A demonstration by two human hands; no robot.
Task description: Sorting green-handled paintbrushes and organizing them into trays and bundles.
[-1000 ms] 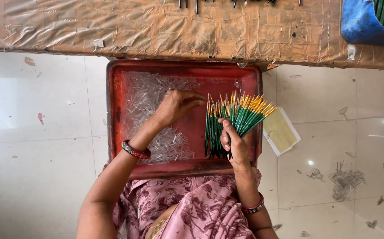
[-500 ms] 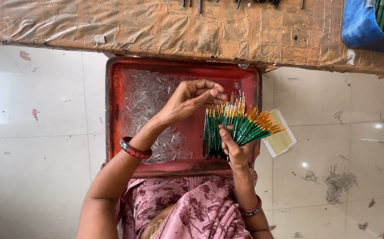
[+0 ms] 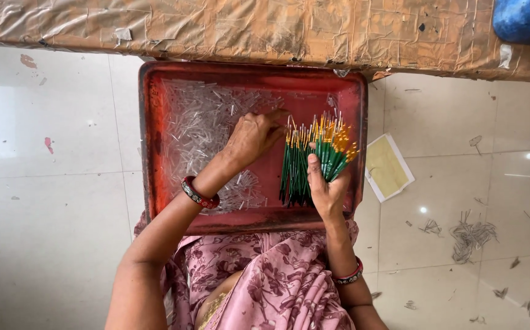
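Bench: a long slab (image 3: 246,27) wrapped in crinkled brown tape-covered paper, across the 12 o'clock edge; a blue plastic tub (image 3: 524,18) sits at its 1 o'clock end
Floor: glossy pale tiles (image 3: 51,183) with red flecks at 9 o'clock and grey scraps at 3 to 4 o'clock
Tray: a red rectangular metal tray (image 3: 149,153) with rounded corners, worn paint, resting at the centre on the lap over pink flowered cloth (image 3: 265,281)
Tubes: a loose heap of short clear plastic tubes (image 3: 197,122) fills the tray's 9 to 11 o'clock part (glinting, many crossed)
Brushes: a fanned bundle of thin green-handled brushes (image 3: 307,165) with yellow bands and silver ferrules, upright in the tray's 3 o'clock half, tips toward 12 o'clock
Card: a flat yellow card in a clear sleeve (image 3: 387,166), lying on the tiles just beside the tray at 3 o'clock; no print can be made out
Left hand: the left hand (image 3: 254,135) with fingers pinched together at the brush tips; what it pinches is too small to tell; a red bangle at the wrist
Right hand: the right hand (image 3: 326,186) clamped round the bundle's lower half, thumb across the handles
Change: half a second ago the left hand was raised with fingers spread above the tips; now it is lower and closed; the fan is narrower
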